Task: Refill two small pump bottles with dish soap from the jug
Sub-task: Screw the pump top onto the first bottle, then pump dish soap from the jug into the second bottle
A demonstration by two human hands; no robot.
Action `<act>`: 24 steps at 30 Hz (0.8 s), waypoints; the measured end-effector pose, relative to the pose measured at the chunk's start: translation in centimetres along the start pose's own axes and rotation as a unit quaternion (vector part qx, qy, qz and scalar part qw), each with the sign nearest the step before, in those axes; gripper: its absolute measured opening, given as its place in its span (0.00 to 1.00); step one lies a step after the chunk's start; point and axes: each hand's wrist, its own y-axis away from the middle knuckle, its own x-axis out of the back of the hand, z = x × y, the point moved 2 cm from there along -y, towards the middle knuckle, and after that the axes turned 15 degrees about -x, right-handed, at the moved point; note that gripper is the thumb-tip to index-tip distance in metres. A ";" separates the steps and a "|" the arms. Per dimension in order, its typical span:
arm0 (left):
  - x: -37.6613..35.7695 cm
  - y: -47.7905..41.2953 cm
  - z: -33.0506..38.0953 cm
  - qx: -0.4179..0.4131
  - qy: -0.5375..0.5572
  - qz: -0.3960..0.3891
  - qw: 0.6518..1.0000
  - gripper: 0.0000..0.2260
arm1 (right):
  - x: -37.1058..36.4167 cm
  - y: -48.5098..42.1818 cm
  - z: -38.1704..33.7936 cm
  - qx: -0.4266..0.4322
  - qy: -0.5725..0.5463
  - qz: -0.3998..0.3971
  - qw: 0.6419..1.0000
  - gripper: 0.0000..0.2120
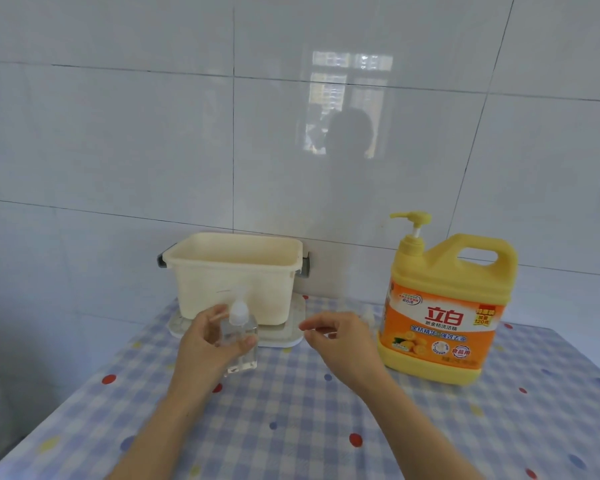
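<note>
- Your left hand (210, 341) is nearest: it wraps a clear pump bottle (240, 336), thumb in front, fingers behind, holding it upright near the middle of the tablecloth (291, 427).
- Your right hand (340, 337) hovers just right of it, loosely spread and holding nothing; the bottle's pump top lies to its left.
- The jug (445, 306) stands upright by the right edge, nearer your right hand.
- A second small bottle seems half-hidden behind that hand; I can't tell.
</note>
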 end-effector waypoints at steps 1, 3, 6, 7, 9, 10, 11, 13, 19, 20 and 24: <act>0.1 0.4 0.7 -0.033 -0.017 0.038 0.999 0.30 | 0.1 -0.2 0.2 -0.006 -0.004 0.005 1.000 0.09; 0.4 1.5 2.8 -0.141 -0.067 0.141 0.978 0.28 | 0.5 -0.5 0.5 -0.013 -0.026 0.023 0.999 0.12; -0.9 2.6 6.3 -0.346 -0.121 0.148 0.919 0.18 | 1.9 -0.9 0.6 -0.003 -0.092 0.108 0.990 0.13; -2.0 2.6 6.8 -0.388 -0.131 0.109 0.906 0.14 | 2.5 -1.0 0.6 0.003 -0.112 0.134 0.985 0.13; -4.6 2.0 6.7 -0.398 -0.144 -0.002 0.906 0.12 | 3.4 -1.3 0.3 0.014 -0.117 0.149 0.982 0.14; -6.0 1.6 6.2 -0.370 -0.150 -0.061 0.915 0.12 | 3.6 -1.4 0.1 0.015 -0.101 0.138 0.985 0.14; -7.3 1.2 5.5 -0.336 -0.162 -0.114 0.921 0.12 | 3.5 -1.5 -0.1 0.014 -0.082 0.124 0.989 0.16; -10.0 0.3 3.3 -0.280 -0.199 -0.190 0.920 0.14 | 3.3 -2.0 0.1 0.007 -0.039 0.107 0.993 0.23; -15.4 -1.9 -1.4 -0.193 -0.281 -0.315 0.886 0.20 | 3.9 -3.4 1.2 -0.012 -0.019 0.139 0.990 0.27; -16.1 -2.2 -2.0 -0.184 -0.285 -0.333 0.880 0.21 | 3.9 -3.5 1.3 -0.014 -0.013 0.141 0.990 0.27; -18.4 -3.1 -4.0 -0.215 -0.327 -0.408 0.825 0.23 | 4.3 -4.2 2.0 -0.029 -0.012 0.142 0.989 0.27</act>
